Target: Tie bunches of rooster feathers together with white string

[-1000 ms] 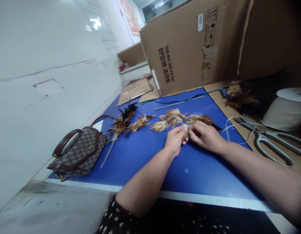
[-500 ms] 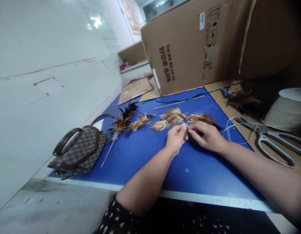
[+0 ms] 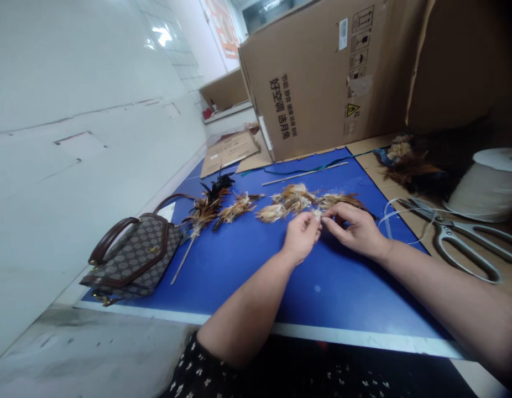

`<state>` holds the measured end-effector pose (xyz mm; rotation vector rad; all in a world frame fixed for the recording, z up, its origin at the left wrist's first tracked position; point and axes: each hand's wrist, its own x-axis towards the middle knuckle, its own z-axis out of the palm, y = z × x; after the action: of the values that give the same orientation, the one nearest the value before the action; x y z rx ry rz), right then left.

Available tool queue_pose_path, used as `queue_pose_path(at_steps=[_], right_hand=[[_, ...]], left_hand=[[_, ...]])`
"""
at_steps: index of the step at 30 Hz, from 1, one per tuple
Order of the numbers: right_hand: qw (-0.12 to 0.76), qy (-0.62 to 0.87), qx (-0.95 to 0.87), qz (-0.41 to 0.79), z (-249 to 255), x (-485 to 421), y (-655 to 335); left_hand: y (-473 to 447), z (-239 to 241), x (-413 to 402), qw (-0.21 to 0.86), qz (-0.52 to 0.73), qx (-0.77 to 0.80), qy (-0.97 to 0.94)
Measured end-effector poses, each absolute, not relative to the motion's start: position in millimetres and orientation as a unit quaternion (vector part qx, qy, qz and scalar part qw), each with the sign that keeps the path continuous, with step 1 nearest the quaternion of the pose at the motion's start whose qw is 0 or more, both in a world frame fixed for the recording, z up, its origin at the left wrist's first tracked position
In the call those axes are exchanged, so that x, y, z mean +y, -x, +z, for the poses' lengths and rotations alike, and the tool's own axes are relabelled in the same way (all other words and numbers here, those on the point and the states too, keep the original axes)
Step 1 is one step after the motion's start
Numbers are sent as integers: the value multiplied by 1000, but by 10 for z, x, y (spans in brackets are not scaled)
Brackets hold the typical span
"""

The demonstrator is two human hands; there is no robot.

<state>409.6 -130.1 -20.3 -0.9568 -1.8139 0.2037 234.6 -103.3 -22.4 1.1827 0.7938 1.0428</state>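
Observation:
My left hand [image 3: 302, 236] is closed in a pinch around a small pale feather tuft [image 3: 317, 213]. Close beside it, my right hand [image 3: 354, 228] has thumb and forefinger brought together at the tuft's right side; whatever they pinch is too small to make out. Just beyond both hands lie loose piles of tan and brown feathers [image 3: 295, 194], with longer brown feathers [image 3: 343, 200] partly behind my right hand. To the left are a small feather bunch [image 3: 240, 206] and a stick with brown and black feathers [image 3: 206, 209] on its upper end.
A patterned handbag [image 3: 142, 255] sits at the table's left. Scissors [image 3: 459, 229], a spool [image 3: 484, 185] and a dark feather bundle [image 3: 405, 160] lie on cardboard at right. A large carton [image 3: 314, 83] stands behind; a thin stick [image 3: 306, 173] lies before it.
My hands stay together at the feather tuft. The right fingers have shifted very slightly to the right; the things on the table have not moved.

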Motion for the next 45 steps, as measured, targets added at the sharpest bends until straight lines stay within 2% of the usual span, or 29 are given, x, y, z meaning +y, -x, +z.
queue_pose_path(at_steps=[11, 15, 25, 32, 41, 45], right_hand=[[525, 435, -723, 115, -220, -1275, -4109], [537, 443, -703, 144, -260, -1250, -4132], [532, 387, -744, 115, -192, -1226, -4175], [532, 387, -744, 117, -185, -1262, -4147], [514, 370, -759, 154, -234, -1236, -4177], [535, 403, -730, 137, -173, -1275, -4130]], left_hand=[[-2325, -261, -988, 685, 446, 309, -487], [-2305, -297, -967, 672, 429, 321, -511], [-2248, -239, -988, 641, 378, 345, -572], [-2256, -189, -1012, 634, 388, 356, -566], [-2244, -170, -1053, 560, 393, 372, -627], [-2256, -195, -1021, 583, 422, 375, -584]])
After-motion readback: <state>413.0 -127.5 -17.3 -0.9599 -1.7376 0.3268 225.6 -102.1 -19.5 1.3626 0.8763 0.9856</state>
